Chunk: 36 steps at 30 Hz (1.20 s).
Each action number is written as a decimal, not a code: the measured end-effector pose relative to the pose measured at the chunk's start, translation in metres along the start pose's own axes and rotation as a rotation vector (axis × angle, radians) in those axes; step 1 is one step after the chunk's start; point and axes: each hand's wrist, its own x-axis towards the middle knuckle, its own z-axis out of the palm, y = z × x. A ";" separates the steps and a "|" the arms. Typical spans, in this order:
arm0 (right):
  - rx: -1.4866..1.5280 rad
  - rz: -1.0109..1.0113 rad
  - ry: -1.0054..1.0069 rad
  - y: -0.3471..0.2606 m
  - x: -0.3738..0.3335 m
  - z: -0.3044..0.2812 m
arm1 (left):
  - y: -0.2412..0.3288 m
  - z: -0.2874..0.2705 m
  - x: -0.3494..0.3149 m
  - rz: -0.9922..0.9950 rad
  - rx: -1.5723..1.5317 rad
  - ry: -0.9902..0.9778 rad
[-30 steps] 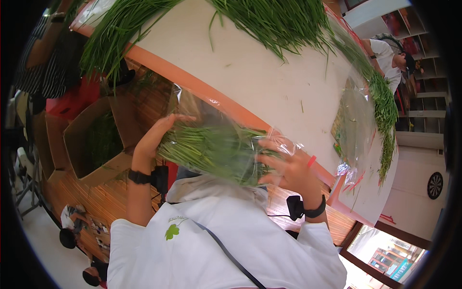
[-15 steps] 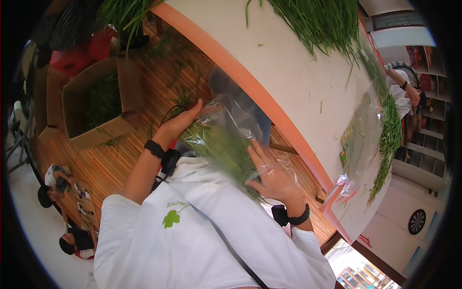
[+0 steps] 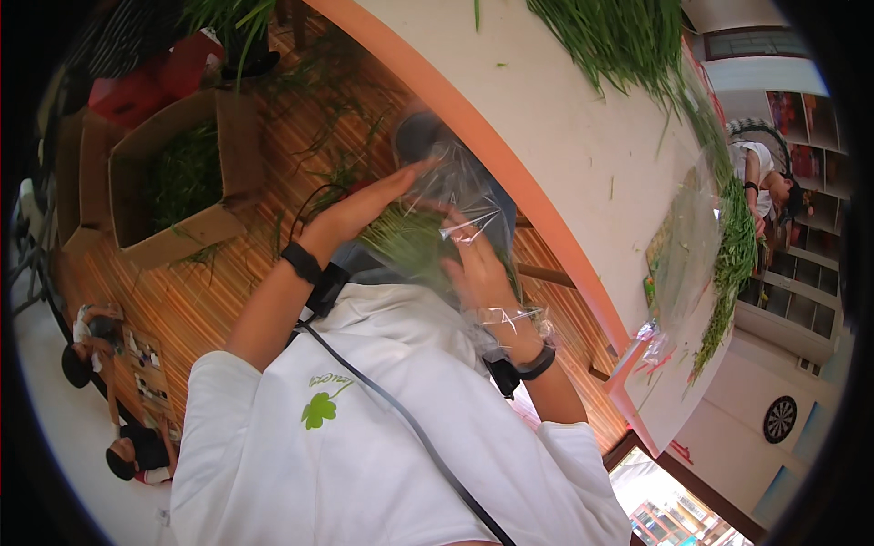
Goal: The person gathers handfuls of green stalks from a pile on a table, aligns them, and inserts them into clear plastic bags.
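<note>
A clear plastic bag (image 3: pixel 467 187) with long, thin green leaves (image 3: pixel 405 235) inside lies between my two hands, over my lap. My left hand (image 3: pixel 369 207) is flat along the bag's left side, its fingers stretched out toward the bag's far end. On the other side, my right hand (image 3: pixel 481 278) presses against the leaves with its fingers extended and slightly blurred. Crinkled plastic lies over that hand and wrist. The leaves' lower ends are partly hidden by my right hand and shirt.
A white table (image 3: pixel 564 136) with an orange edge curves along the right, bearing a leaf pile (image 3: pixel 614 45) and flat plastic bags (image 3: pixel 683 237). An open cardboard box (image 3: pixel 177 238) of greens stands left, near a red container (image 3: pixel 150 91). Other people (image 3: pixel 765 177) are around.
The bag and its leaves have swung to a flatter angle, away from my shirt. My left hand has moved right, and my right hand has shifted slightly left and up.
</note>
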 end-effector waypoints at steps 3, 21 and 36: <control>-0.064 0.221 0.092 -0.013 0.016 0.000 | -0.006 -0.007 0.002 0.087 0.144 0.020; 0.243 0.441 -0.486 -0.022 0.028 0.025 | -0.028 -0.015 0.012 0.133 0.046 -0.007; 0.706 0.701 -0.428 -0.004 0.004 0.039 | -0.023 -0.001 0.012 0.086 0.189 0.078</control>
